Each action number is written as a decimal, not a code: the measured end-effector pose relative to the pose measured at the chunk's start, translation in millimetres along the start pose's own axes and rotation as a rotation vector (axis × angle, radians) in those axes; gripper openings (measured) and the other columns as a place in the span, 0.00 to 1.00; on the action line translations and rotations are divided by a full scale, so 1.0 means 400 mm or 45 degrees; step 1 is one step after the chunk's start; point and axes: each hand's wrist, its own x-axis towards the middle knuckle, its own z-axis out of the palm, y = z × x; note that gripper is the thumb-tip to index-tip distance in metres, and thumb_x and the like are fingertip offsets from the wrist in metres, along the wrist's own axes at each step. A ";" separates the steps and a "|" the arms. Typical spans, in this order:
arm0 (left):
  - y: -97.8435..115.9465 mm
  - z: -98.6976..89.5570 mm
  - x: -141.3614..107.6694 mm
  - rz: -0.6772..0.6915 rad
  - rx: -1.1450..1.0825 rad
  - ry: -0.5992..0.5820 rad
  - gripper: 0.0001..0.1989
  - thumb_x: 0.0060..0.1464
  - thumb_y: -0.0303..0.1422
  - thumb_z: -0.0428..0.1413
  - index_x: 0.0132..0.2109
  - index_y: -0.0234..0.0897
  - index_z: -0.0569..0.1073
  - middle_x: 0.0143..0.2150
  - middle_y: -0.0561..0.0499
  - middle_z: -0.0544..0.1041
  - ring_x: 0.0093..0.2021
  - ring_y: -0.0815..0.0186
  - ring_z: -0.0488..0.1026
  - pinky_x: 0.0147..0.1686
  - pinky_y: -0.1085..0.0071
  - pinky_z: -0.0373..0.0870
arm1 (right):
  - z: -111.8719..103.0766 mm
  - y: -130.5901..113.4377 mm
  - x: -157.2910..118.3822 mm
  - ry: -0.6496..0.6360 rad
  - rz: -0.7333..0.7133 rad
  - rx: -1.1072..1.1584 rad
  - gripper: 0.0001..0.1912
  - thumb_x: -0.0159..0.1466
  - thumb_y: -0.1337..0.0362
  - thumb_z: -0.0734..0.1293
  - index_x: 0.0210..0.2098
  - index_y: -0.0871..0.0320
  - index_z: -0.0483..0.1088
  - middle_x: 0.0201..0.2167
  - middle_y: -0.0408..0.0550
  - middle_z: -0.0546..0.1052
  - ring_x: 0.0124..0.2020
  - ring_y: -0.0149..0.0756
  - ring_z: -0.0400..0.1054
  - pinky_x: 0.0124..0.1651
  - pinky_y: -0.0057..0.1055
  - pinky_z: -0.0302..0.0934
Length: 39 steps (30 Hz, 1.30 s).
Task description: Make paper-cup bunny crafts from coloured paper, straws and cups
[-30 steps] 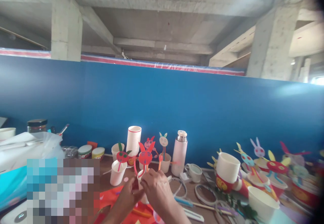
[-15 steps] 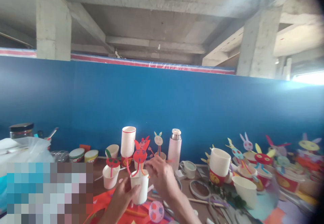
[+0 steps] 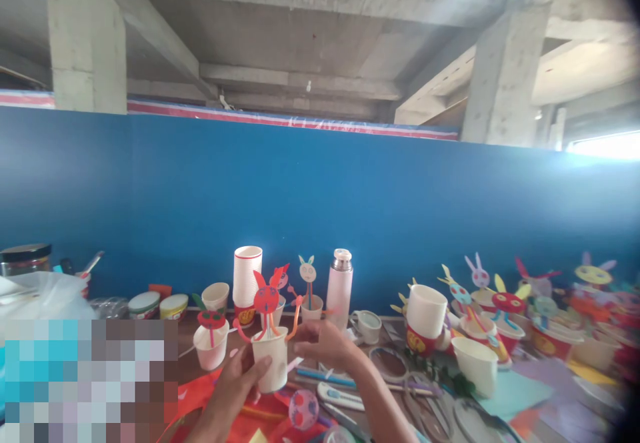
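My left hand (image 3: 245,369) is wrapped round a white paper cup (image 3: 273,366), thumb on its front. From the cup rises a red paper rabbit figure (image 3: 267,301) with pointed ears and two curled strip arms. Its orange arm (image 3: 295,319) bends upward over the cup's right rim. Just right of that arm is my right hand (image 3: 325,344), fingers loosely bent and apart, with nothing visible in them; whether a fingertip touches the arm I cannot tell. Below the cup lies a pink paper disc with red spots (image 3: 303,409).
Another cup with a red face figure (image 3: 211,346) stands left. Behind are stacked paper cups (image 3: 247,276) and a pink thermos (image 3: 341,289). A box cutter (image 3: 341,396) and scissors (image 3: 427,399) lie right of the hands. Several figure cups line the right, before a blue partition (image 3: 300,196).
My right hand has moved down and away from the figure's top, its fingers loosening. The orange arm now curls outward and up. The whole view has shifted slightly.
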 end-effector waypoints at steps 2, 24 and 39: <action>-0.003 0.000 0.002 0.016 0.003 0.012 0.31 0.39 0.49 0.62 0.45 0.32 0.69 0.31 0.45 0.79 0.16 0.69 0.69 0.11 0.76 0.59 | 0.020 0.000 0.001 -0.047 -0.003 0.030 0.13 0.49 0.63 0.70 0.35 0.57 0.76 0.28 0.42 0.77 0.28 0.32 0.68 0.28 0.22 0.59; 0.035 0.005 -0.023 -0.125 0.196 0.157 0.26 0.38 0.43 0.62 0.43 0.31 0.72 0.41 0.42 0.76 0.20 0.71 0.68 0.17 0.72 0.66 | 0.021 0.112 0.047 0.232 -0.116 0.410 0.20 0.55 0.52 0.66 0.38 0.63 0.72 0.31 0.49 0.78 0.36 0.42 0.72 0.37 0.31 0.64; -0.032 -0.020 0.011 -0.074 0.202 0.161 0.17 0.39 0.43 0.61 0.33 0.33 0.75 0.30 0.45 0.79 0.26 0.62 0.74 0.13 0.76 0.65 | 0.044 0.157 0.051 0.377 -0.158 0.427 0.18 0.55 0.61 0.66 0.44 0.61 0.68 0.39 0.51 0.78 0.42 0.45 0.72 0.44 0.34 0.65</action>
